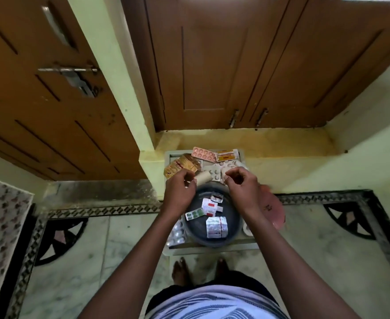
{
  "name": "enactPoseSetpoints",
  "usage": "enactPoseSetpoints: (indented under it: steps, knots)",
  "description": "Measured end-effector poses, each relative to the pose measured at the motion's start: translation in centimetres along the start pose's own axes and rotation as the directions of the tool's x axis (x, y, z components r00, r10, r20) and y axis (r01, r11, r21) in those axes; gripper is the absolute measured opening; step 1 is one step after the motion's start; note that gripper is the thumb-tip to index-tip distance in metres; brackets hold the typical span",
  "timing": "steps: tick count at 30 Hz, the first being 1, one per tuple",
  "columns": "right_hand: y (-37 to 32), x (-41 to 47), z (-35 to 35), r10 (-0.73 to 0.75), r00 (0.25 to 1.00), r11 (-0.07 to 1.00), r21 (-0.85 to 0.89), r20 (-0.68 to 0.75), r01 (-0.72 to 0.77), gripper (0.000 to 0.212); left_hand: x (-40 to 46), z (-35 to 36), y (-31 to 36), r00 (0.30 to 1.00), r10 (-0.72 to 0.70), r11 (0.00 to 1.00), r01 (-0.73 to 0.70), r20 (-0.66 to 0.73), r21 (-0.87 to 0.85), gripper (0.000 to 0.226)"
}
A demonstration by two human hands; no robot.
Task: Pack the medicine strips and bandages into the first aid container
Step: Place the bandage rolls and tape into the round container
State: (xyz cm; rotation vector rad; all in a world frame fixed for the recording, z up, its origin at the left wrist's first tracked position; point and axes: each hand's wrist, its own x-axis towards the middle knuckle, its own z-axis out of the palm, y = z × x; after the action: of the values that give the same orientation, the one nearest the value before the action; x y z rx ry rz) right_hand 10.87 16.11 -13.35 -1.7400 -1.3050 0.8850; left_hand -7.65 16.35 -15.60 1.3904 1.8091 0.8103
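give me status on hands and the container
Left hand gripping bandage roll; right hand curled, grip unclear. Container open, holds several strips, green strip on rim. More strips behind on tray.

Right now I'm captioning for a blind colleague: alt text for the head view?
Two hands, left hand and right hand, hover with fingers curled over a tray of medicine strips; a round dark container below them already holds several strips, including a green strip.

One dark round container (212,236), one bandage roll (204,176), four strips inside.
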Motion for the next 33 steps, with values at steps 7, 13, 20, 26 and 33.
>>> enactPoseSetpoints:
  steps: [7,13,20,26,33]
  knots:
    - [4.0,4.1,0.3,0.232,0.972,0.953,-0.190,-0.033,-0.235,0.014,5.2,3.5,-0.7,0.969,0.092,0.918,-0.172,0.231,0.356,0.032]
    - [5.4,7.2,0.7,0.289,0.956,0.894,-0.371,0.051,-0.250,0.030,8.0,4.9,-1.2,0.946,0.050,0.854,-0.207,0.321,0.477,0.027]
    - [6.8,9.6,2.2,0.290,0.943,0.850,-0.497,0.165,-0.175,0.043,9.7,6.7,-2.3,0.925,0.002,0.858,-0.197,0.380,0.475,0.037]
    - [7.3,10.0,2.7,0.294,0.944,0.838,-0.515,0.152,-0.178,0.032,10.1,6.6,-2.5,0.930,-0.031,0.893,-0.139,0.366,0.429,0.034]
    - [6.8,7.8,1.7,0.180,0.982,0.908,-0.395,0.062,-0.141,0.017,8.7,4.5,-0.7,0.953,0.065,0.913,-0.177,0.297,0.366,0.029]
